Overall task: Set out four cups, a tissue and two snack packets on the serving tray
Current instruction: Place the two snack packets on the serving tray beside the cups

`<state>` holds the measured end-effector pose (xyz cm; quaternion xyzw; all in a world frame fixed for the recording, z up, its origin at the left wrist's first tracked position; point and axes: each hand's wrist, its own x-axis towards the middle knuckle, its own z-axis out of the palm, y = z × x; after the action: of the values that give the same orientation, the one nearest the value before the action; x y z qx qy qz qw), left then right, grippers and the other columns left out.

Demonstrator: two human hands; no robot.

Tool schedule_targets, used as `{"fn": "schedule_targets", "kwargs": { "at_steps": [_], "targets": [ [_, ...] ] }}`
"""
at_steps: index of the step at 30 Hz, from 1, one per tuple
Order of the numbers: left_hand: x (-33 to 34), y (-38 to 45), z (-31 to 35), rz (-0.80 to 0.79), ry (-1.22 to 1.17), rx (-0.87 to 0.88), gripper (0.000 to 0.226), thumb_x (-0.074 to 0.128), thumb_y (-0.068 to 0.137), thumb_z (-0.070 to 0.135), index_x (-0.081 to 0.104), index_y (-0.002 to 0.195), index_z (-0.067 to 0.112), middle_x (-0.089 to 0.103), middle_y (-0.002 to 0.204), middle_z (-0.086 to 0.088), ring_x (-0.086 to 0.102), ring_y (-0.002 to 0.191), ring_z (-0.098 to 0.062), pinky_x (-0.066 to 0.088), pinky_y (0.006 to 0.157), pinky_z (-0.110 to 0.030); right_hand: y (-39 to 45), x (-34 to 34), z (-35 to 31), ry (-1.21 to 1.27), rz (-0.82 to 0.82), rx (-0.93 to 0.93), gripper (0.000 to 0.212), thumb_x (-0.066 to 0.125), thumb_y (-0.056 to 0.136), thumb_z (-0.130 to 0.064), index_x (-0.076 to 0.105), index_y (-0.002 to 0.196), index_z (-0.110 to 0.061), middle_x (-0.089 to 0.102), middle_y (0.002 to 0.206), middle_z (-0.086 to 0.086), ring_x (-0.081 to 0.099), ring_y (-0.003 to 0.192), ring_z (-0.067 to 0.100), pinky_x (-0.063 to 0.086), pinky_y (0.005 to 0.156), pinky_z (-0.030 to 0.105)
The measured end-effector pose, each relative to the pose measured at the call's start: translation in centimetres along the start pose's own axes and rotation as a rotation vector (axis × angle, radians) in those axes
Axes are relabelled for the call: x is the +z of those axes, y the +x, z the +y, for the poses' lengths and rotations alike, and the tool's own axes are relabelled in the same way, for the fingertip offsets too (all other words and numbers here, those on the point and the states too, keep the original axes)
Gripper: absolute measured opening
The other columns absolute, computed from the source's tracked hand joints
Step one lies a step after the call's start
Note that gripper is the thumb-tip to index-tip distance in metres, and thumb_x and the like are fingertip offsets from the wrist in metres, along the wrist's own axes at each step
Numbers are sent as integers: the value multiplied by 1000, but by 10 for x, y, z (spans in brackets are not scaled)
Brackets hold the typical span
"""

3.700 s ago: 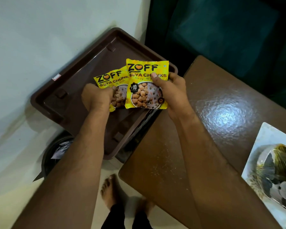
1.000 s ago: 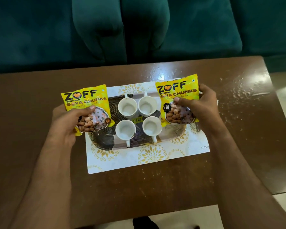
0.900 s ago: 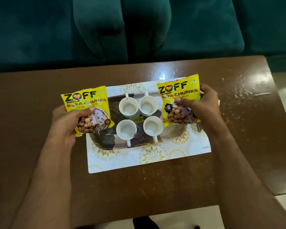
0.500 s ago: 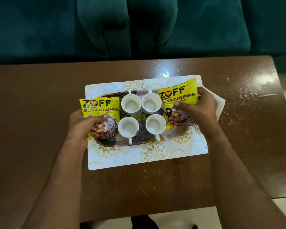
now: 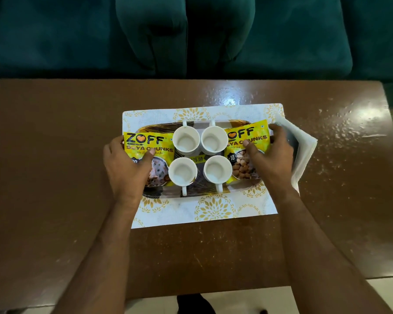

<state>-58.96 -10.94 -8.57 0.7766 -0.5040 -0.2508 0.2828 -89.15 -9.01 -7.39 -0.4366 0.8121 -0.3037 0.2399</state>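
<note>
Both snack packets, left (image 5: 145, 152) and right (image 5: 245, 155), have come down onto the tray (image 5: 204, 190) beside the cups (image 5: 200, 158) (each hand's grip pinching one), leaving only release.

A mat (image 5: 213, 211) lies on the table (image 5: 55, 155), and the tray (image 5: 204, 191) sits on the mat. Four cups (image 5: 186, 141) stand in a two-by-two block at the tray's middle, with one snack packet (image 5: 145, 143) at the tray's left end under the left hand (image 5: 127, 168) and the other packet (image 5: 247, 137) at its right end under the right hand (image 5: 270, 162). A tissue (image 5: 304, 150) lies beyond the tray's right end, and a sofa (image 5: 191, 35) stands behind the table.
</note>
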Motion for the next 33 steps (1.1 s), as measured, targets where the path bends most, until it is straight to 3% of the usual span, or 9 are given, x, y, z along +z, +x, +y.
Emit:
{"fn": "schedule_targets", "kwargs": {
  "at_steps": [3, 6, 9, 12, 18, 23, 33],
  "targets": [
    [6, -5, -2, 9, -7, -22, 75, 82, 83, 31, 46, 143, 5, 49, 140, -17, 45, 134, -31, 41, 110, -41, -6, 6, 3, -131, 61, -91, 74, 79, 88, -31, 43, 148, -5, 59, 141, 16, 55, 133, 35, 47, 106, 50],
    [11, -10, -5, 58, 117, 16, 82, 77, 87, 41, 37, 149, 5, 42, 148, -17, 40, 139, -36, 41, 107, -54, -15, 16, 8, -217, 108, -184, 68, 75, 90, -28, 46, 146, -1, 53, 140, 23, 50, 133, 40, 46, 105, 50],
    [10, -14, -7, 71, 305, 157, 78, 63, 95, 51, 30, 154, 12, 34, 158, -12, 32, 147, -33, 34, 111, -56, -22, 22, 16, -338, 126, -266, 63, 68, 96, -34, 45, 149, -8, 36, 158, 24, 35, 148, 40, 37, 118, 52],
    [11, -16, -14, -15, 442, 347, 67, 50, 102, 47, 28, 156, 14, 26, 167, -7, 21, 156, -27, 22, 122, -54, -25, 25, 25, -451, 76, -379, 56, 52, 104, -40, 42, 154, -18, 23, 168, 18, 20, 157, 35, 22, 127, 51],
    [18, -19, -17, -129, 486, 369, 66, 37, 104, 40, 20, 162, 11, 19, 172, -6, 10, 161, -25, 15, 130, -52, -27, 31, 30, -524, -41, -382, 54, 31, 109, -41, 29, 161, -27, 14, 173, 8, 9, 161, 27, 16, 128, 54],
    [23, -19, -13, -135, 553, 358, 68, 25, 104, 41, 15, 163, 11, 12, 174, -6, 6, 162, -24, 14, 130, -51, -21, 38, 26, -562, -40, -366, 54, 29, 109, -41, 29, 161, -26, 15, 173, 10, 10, 161, 29, 17, 128, 55],
    [29, -17, -11, -114, 618, 344, 66, 26, 106, 40, 11, 164, 10, 8, 174, -8, 4, 162, -25, 16, 129, -53, -22, 45, 29, -583, -23, -368, 53, 26, 110, -40, 27, 161, -24, 14, 172, 12, 9, 161, 31, 16, 127, 58]
  ]
}}
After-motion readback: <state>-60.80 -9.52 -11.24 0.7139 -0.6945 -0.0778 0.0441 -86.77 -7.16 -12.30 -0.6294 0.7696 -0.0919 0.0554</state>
